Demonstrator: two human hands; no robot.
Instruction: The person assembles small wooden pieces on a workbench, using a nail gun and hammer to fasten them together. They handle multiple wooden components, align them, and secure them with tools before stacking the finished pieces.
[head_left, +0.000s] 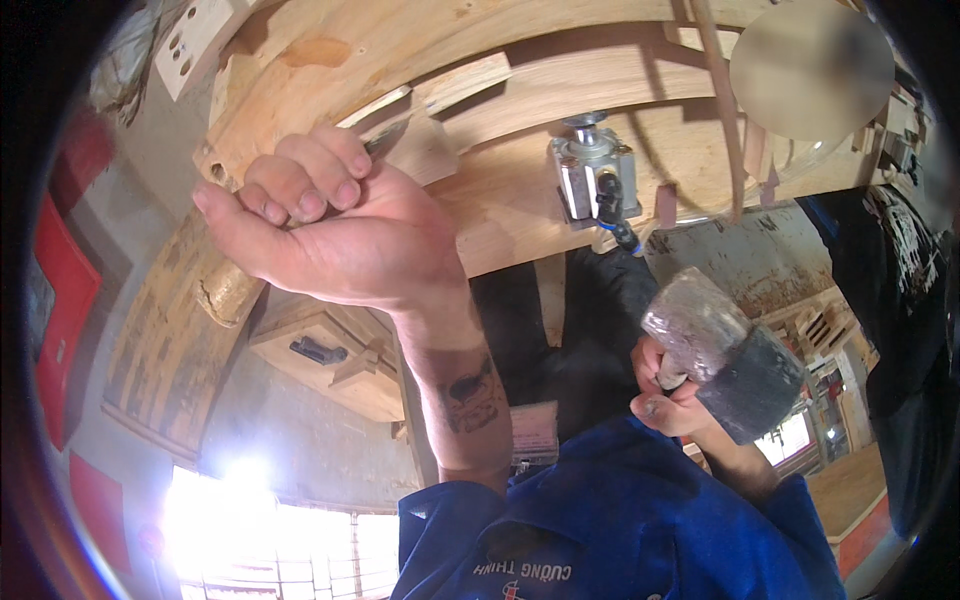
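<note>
Your right hand (686, 412) is closed around a mallet (722, 352), just beside its head, in front of your blue shirt (620, 510). The mallet head is thick and two-toned: one half scuffed silvery grey, the other dull black. Your left hand (330, 225) is raised, fingers curled, thumb extended; you cannot tell whether it holds anything. Farther out, a metal cylinder (592, 165) with a black fitting stands at the wooden bench (510, 222) edge.

The head-mounted fisheye camera faces steeply downward over the blue shirt (640, 510), close to the left hand (350, 245) and the near edge of the worktop (505, 225).
</note>
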